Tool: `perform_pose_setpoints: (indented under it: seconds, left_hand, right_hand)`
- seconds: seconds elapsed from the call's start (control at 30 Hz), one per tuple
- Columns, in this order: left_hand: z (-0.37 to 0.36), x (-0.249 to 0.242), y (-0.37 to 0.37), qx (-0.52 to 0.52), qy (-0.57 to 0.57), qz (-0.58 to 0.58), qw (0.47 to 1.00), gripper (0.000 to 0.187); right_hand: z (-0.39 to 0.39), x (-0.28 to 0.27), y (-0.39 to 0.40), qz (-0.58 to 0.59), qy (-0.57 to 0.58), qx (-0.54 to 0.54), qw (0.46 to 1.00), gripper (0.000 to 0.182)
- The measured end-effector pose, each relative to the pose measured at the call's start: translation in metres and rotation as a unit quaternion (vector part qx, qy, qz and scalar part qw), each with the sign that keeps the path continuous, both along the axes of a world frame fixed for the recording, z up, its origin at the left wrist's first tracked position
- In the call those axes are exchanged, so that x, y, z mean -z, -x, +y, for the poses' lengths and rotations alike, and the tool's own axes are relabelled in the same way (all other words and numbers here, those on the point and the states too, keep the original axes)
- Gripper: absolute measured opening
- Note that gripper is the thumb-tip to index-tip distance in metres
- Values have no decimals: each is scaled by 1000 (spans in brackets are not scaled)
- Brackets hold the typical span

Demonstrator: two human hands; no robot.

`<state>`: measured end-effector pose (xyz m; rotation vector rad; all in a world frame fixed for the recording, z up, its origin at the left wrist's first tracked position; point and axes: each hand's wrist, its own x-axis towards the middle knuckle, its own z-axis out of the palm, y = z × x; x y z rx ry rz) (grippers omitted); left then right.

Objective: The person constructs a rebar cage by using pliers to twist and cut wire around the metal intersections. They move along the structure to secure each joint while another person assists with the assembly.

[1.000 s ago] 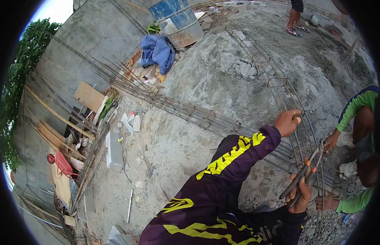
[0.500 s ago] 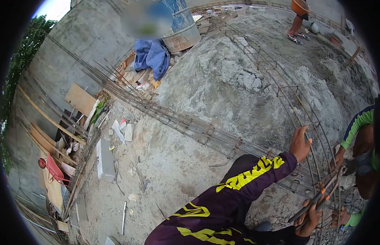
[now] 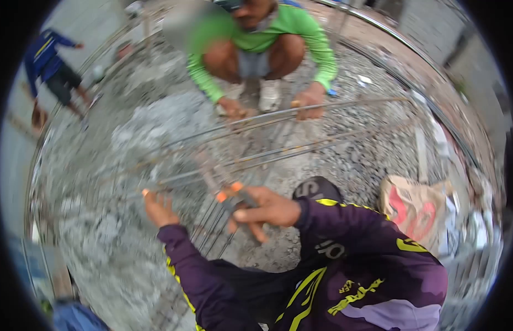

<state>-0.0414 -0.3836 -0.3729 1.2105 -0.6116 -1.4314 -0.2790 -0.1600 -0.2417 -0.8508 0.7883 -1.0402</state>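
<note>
Slender steel bars tied into a rebar cage [image 3: 289, 113] stretch across the view in front of me. My right hand [image 3: 270, 207] is closed around pliers [image 3: 233, 193] with black handles and orange bands, their blurred jaws pointing at the bars. My left hand [image 3: 160, 209] has its fingers stretched out beside the bars, further left, with nothing visible in it. Across the cage squats a person in a green shirt [image 3: 262, 33], both hands at the upper bars. Motion blur smears the bars near my hands.
Beneath the cage lies grey gravel [image 3: 356, 146], with a sandy cement mound [image 3: 102, 237] at left. A printed paper sack [image 3: 413, 212] stands at right. Another person in dark blue [image 3: 49, 58] is at the upper left. Blue sheeting [image 3: 77, 315] shows at lower left.
My view has swung right, bringing the squatting person from the right edge to top centre. My right hand still grips the pliers; my left hand stays open near the bars.
</note>
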Motion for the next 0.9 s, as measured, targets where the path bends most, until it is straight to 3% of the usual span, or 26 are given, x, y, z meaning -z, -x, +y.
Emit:
perform_pose_setpoints:
  seconds: [0.1,0.23,0.37,0.43,0.5,0.57,0.6,0.67,0.77,0.9]
  left_hand:
    - [-19,1,-9,-3,-3,7,1000,86]
    - [-13,-10,-5,49,-12,-17,999,79]
    - [-14,-12,-3,60,-55,82,993,74]
    - [-21,3,-11,53,-59,89,993,60]
    - [-14,-8,-3,41,-71,106,991,34]
    - [-18,1,-4,35,-52,132,989,32]
    - [-11,-7,0,44,-52,144,987,40]
    - [-5,-19,6,34,-66,99,992,57]
    - [-10,-6,-3,65,-84,107,988,70]
    - [-12,-11,-9,110,-109,75,985,73]
  right_hand:
    - [5,15,-5,-12,22,-33,999,55]
    - [12,14,-7,-2,21,-67,998,55]
    - [12,14,-7,24,33,-70,997,50]
    - [10,6,-6,73,-6,-86,994,50]
    - [4,-8,-1,157,-17,-98,983,47]
    - [-12,-24,1,273,-6,-113,955,46]
    - [-24,-35,4,387,34,-147,910,50]
    - [-49,-43,7,629,279,-122,715,59]
    - [-88,-72,-10,777,288,-124,546,68]
    - [-157,-56,-28,853,378,-50,356,61]
